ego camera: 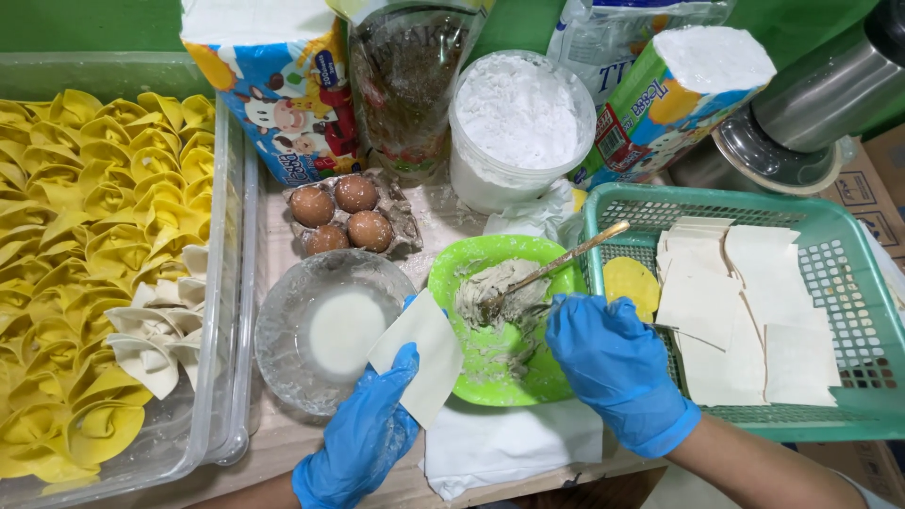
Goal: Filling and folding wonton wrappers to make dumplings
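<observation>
At the far left, a clear plastic tub (222,283) is filled with folded yellow and white dumplings (85,254). Just to its right, a clear glass bowl of cloudy white liquid (330,330) is seen, and at its 12 o'clock a grey pulp carton with four brown eggs (344,217) is placed.

The left hand in a blue glove (363,438) is closed on a pale square dough wrapper (424,358), pinched at its lower left edge between thumb and fingers. The wrapper is held nearly flat, its long diagonal running from 7 o'clock up to 1 o'clock, and most of it is extended beyond the grip toward 1 o'clock, over the gap between the glass bowl and a lime-green plastic bowl of greyish filling (490,320).

At 12 o'clock of the green bowl, a white plastic tub of white flour (518,123) is set among printed cartons and bags.

The right hand in a blue glove (613,363) is wrapped around the lower end of a slim gold-coloured metal utensil (556,264). Its working end is buried in the filling at 8 o'clock, while its free end is pointed to 2 o'clock.

At the right, a teal perforated plastic basket (848,245) is loaded with stacked white square wrappers (745,311) and one round yellow wrapper (632,283).
</observation>
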